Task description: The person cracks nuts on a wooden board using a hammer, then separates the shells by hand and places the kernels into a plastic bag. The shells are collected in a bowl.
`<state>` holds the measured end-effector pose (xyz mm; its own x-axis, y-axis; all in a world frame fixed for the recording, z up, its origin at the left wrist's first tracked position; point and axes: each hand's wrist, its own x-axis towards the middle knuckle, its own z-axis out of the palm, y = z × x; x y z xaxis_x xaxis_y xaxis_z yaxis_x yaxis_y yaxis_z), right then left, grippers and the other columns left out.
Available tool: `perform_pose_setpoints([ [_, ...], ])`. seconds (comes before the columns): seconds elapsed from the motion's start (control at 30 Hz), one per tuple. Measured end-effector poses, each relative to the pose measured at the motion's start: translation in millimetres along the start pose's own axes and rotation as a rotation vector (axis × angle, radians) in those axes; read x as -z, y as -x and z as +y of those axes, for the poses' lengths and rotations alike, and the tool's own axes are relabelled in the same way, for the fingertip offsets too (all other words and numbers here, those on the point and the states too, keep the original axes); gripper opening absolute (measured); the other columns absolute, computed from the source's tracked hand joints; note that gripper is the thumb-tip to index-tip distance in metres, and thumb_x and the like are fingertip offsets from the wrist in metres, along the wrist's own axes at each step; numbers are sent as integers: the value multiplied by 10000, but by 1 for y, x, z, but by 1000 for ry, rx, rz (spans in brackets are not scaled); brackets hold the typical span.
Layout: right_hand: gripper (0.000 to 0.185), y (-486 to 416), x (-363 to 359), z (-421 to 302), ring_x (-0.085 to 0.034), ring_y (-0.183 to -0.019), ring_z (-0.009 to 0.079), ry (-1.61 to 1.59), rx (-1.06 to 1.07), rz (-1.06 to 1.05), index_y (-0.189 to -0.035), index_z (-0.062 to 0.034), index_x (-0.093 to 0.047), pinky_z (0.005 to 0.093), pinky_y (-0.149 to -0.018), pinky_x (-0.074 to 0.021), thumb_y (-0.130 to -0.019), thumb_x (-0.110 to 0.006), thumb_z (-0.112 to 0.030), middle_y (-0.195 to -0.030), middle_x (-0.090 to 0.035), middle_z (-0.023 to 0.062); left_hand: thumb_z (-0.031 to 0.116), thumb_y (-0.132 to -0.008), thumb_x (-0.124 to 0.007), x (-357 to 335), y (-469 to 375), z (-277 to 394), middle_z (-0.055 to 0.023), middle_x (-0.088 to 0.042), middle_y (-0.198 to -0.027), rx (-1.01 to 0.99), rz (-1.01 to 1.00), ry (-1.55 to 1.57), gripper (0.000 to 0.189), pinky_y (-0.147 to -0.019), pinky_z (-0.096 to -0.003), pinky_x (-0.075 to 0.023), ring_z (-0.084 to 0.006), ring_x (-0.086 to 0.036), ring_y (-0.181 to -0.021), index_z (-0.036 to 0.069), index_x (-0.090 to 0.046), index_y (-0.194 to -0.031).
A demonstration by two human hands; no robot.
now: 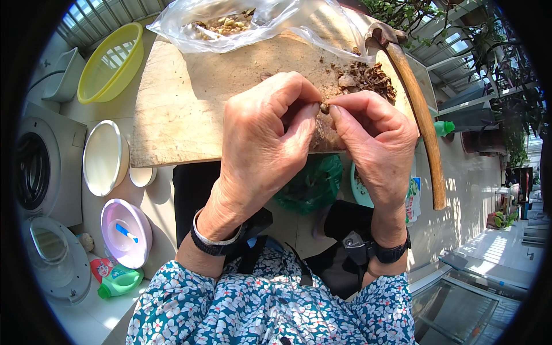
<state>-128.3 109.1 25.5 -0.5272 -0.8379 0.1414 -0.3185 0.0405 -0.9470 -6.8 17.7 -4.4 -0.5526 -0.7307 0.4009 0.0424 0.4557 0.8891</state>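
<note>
My left hand (267, 125) and my right hand (378, 133) meet over the wooden board (172, 112). Between their thumbs and forefingers they pinch a small brownish nut piece (324, 108). Just beyond my right hand lies a heap of dark, broken nut shells (373, 79), with a rounder tan lump (346, 81) at its near side. At the board's far edge, a clear plastic bag (172, 26) lies spread open with pale nut kernels (228, 26) in it. A hammer with a wooden handle (416, 99) rests along the right edge, its handle jutting past the board.
Below the board are a green plastic bag (317, 185) and a light-green basin (359, 189), partly hidden. Yellow (137, 56), cream (88, 159) and lilac (146, 224) basins stand on the left floor, near a washing machine (71, 129). Potted plants (513, 142) line the right.
</note>
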Motion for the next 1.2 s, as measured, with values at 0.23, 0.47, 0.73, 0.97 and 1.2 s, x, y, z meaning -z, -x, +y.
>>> perform_pose_setpoints([
  [0.23,91,-2,0,1,-583,-727,28,-257,-103,-20,-983,-1,-639,174,-627,-477,-900,-608,20,-817,-629,-3,-25,-893,-611,1,0,4,16,-608,-768,152,-10,72,38,-602,-175,-440,-22,-551,-687,-13,-632,-921],
  [0.47,103,-2,5,-1,-588,-756,30,-107,-129,-149,-1008,4,-650,177,-669,-487,-909,-642,-23,-852,-641,-11,-18,-901,-615,1,1,4,18,-611,-771,161,-5,115,47,-583,-175,-438,-23,-551,-670,-10,-637,-942],
  [0.73,35,-3,2,-5,-569,-704,13,-71,-156,-99,-911,0,-648,178,-621,-471,-888,-624,-11,-775,-636,-24,-29,-901,-616,-1,1,3,7,-642,-851,149,-21,241,89,-629,-177,-483,-32,-588,-736,-10,-644,-985],
  [0.97,37,-5,2,-7,-578,-705,12,-140,-187,-88,-878,8,-640,182,-618,-480,-890,-620,-21,-765,-646,-15,-7,-899,-654,0,2,5,-6,-657,-886,198,-53,342,107,-658,-176,-508,-38,-606,-764,-6,-642,-1005],
  [1.2,32,-5,1,-6,-587,-708,16,-120,-183,-92,-868,7,-638,183,-622,-486,-886,-626,-18,-766,-653,-12,7,-903,-658,1,1,5,-4,-659,-836,194,-47,286,104,-637,-176,-509,-33,-601,-726,-10,-641,-1004],
])
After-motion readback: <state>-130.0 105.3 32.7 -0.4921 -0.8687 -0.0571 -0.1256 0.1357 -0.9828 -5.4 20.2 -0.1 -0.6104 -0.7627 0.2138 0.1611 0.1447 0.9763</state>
